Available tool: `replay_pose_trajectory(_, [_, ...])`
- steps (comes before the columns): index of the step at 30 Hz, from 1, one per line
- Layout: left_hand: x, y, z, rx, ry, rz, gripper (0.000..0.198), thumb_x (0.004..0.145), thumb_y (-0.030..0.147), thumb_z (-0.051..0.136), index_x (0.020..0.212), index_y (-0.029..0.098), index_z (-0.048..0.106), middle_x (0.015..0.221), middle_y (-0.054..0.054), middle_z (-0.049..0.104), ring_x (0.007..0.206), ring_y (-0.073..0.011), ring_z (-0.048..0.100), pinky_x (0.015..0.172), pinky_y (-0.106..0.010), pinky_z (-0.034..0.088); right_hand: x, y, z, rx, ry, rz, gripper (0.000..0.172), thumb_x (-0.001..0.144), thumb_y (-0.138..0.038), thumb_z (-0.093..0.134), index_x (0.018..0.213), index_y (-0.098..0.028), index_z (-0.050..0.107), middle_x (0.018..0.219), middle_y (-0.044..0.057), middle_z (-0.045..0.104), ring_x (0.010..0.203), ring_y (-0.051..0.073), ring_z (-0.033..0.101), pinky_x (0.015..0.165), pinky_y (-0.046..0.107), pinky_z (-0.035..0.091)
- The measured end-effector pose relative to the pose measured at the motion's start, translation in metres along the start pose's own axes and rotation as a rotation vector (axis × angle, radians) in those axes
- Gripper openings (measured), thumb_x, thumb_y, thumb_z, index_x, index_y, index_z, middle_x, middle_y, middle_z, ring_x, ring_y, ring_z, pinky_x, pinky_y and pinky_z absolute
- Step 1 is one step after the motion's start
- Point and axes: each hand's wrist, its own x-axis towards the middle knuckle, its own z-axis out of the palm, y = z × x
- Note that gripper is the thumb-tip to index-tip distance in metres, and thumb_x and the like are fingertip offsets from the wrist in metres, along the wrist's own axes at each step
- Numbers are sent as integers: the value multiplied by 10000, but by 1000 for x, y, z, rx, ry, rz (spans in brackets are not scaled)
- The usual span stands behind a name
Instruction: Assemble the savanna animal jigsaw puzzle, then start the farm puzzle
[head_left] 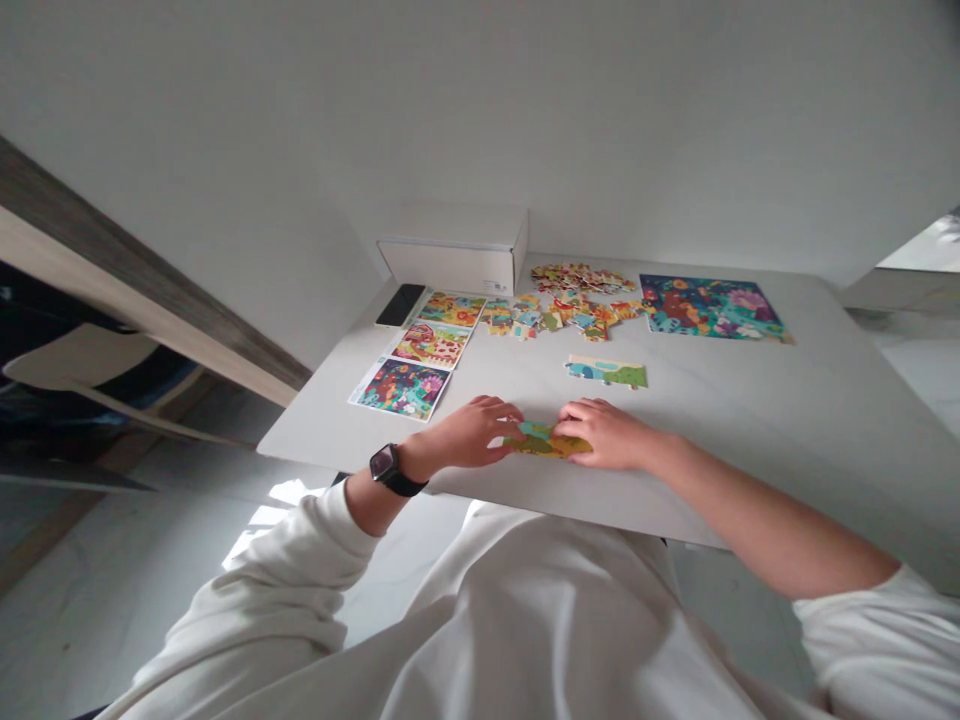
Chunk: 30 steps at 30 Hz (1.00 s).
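Pressing joined cluster (546, 441) flat at near edge of desk (750, 420). Left hand (472, 432) and right hand (609, 433) flank it, fingers narrow, tips gripping pieces. Step, likely: seating a joint. Next move calls for far reach to loose pile (570, 300), matching colours.

A white box (457, 262) and dark phone (400, 304) sit beside three picture cards (431, 343).

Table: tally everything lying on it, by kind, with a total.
Box: 1
Phone: 1
Cards: 3
Finished puzzle: 1
Loose heap: 1
Far strip: 1
Near strip: 1
Total: 9
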Motion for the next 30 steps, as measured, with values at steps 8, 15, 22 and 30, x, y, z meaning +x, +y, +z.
replay_pose_trajectory(8, [49, -23, -29, -28, 164, -41, 267, 1026, 301, 661, 1255, 292, 798, 1234, -72, 798, 1143, -274, 746, 1053, -432, 564, -4, 41, -33, 18, 189, 124, 331, 950, -255, 739, 1276, -269, 798, 1242, 109, 742, 1170, 290, 707, 1065, 451, 557])
replay_pose_trajectory(15, [115, -78, -19, -125, 360, -190, 258, 989, 281, 632, 1183, 242, 799, 1168, -77, 793, 856, -196, 735, 867, -348, 614, -12, 131, -71, 55, 457, 477, 449, 950, -278, 690, 1398, -247, 700, 1167, 93, 794, 1009, 259, 753, 953, 429, 599])
replay_pose_trajectory(22, [116, -115, 19, -138, 466, -312, 313, 946, 205, 610, 1208, 214, 782, 1112, -77, 785, 724, -157, 656, 777, -310, 584, -27, 187, -38, -42, 601, 744, 419, 941, -212, 612, 1347, -203, 714, 1086, 102, 826, 939, 263, 762, 911, 411, 595])
replay_pose_trajectory(30, [112, -122, 20, -164, 452, -408, 339, 939, 177, 597, 1230, 212, 769, 1115, -57, 783, 660, -130, 594, 730, -297, 549, -39, 201, -17, -24, 688, 844, 341, 937, -214, 604, 1229, -223, 780, 1023, 78, 833, 855, 234, 749, 852, 354, 586])
